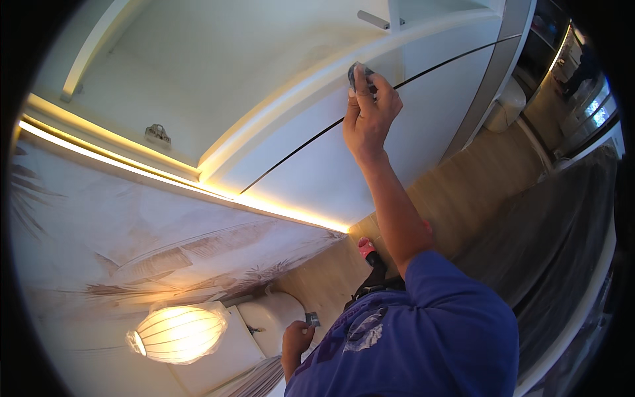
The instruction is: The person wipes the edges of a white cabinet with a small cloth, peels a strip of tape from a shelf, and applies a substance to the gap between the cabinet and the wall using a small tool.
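My right hand (374,122) reaches up and pinches a small dark crumpled piece (352,76), which looks like a pad or scrap of cloth. It is at the front edge (278,99) of a white open shelf, above a white cabinet door (317,178). Whether the piece touches the edge, I cannot tell. Low by my body, my left hand (297,341) has its fingers closed on a small flat dark-grey piece (313,319). What that piece is made of does not show clearly.
A small bag-shaped object (157,135) sits in the lit niche. A glowing light strip (291,215) runs along the cabinet's side. Below left are a lit, plastic-wrapped lamp (182,333) and a rounded white furniture piece (271,317). A dark sheeted surface (549,238) lies to the right.
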`<state>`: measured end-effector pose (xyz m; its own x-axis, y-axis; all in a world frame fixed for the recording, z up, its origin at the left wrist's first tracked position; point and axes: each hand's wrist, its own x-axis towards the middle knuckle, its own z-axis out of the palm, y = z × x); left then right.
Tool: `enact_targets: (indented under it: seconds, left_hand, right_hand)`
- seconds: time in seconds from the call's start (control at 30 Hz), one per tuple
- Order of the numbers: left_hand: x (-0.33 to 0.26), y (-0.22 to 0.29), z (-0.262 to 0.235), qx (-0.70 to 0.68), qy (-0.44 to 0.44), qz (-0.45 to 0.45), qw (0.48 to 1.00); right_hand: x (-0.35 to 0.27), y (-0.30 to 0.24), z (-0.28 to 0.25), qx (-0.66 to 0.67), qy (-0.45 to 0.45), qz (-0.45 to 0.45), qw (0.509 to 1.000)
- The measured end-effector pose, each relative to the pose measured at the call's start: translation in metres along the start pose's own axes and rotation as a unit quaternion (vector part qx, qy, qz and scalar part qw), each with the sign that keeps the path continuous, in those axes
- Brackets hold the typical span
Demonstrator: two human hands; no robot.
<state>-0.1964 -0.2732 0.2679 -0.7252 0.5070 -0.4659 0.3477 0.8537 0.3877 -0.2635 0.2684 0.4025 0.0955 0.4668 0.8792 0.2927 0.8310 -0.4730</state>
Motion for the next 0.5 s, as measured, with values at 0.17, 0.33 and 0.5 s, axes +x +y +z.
enact_targets:
  seconds: [0.17,0.33,0.5]
  left_hand:
    - [0.022,0.012,0.008,0.03,-0.03,0.04,0.998]
    - [0.031,0.025,0.007,-0.032,-0.015,0.065,0.997]
    - [0.016,0.003,0.013,0.028,-0.043,0.001,0.999]
  right_hand:
    - [-0.036,-0.061,0.006,0.117,-0.065,-0.05,0.99]
    - [-0.031,-0.053,0.002,0.085,-0.09,-0.12,0.985]
    - [-0.016,-0.008,0.005,0.04,-0.038,-0.096,0.994]
